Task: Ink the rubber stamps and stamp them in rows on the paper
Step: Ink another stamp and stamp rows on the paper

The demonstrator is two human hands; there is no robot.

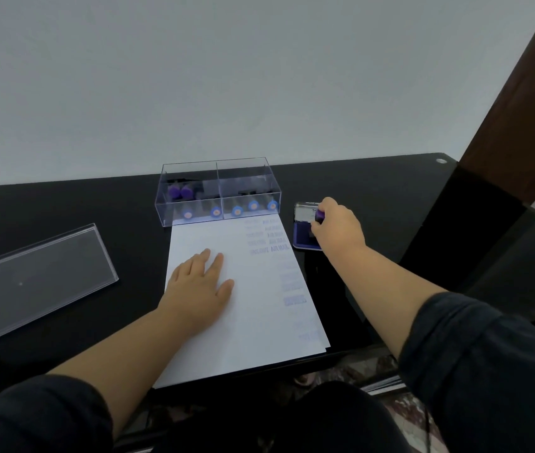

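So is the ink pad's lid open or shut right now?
Open: the ink pad shows its blue surface, metal lid tipped back, right hand holding a stamp there.

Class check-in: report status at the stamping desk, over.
Left hand flat on paper. Right hand grips stamp on ink pad. Prints down paper's right side. Nothing blocking.

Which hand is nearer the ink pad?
Right. The right hand holds a stamp over the ink pad; the left hand lies flat on the paper.
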